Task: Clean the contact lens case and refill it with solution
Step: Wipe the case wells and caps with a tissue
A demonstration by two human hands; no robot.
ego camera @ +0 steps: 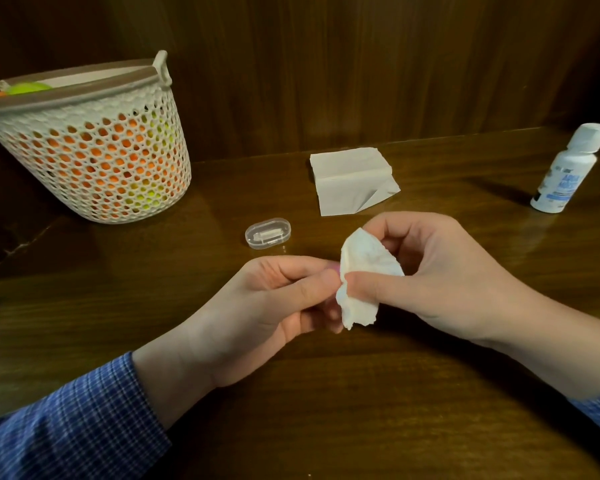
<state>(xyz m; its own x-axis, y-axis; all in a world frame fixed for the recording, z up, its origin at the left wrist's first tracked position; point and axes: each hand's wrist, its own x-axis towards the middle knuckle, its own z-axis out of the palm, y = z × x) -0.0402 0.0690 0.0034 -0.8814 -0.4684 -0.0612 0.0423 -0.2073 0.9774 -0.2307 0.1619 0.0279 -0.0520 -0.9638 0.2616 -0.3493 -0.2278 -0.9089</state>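
My left hand pinches a small pinkish object, of which only a sliver shows between its fingertips. My right hand grips a crumpled white tissue and presses it against that object. A clear oval plastic case lies shut on the wooden table, just beyond my left hand. The white solution bottle, with blue print and a white cap, stands at the far right.
A folded stack of white tissues lies beyond my hands, one corner turned up. A white perforated basket holding orange and green things stands at the back left. A dark wood wall rises behind the table.
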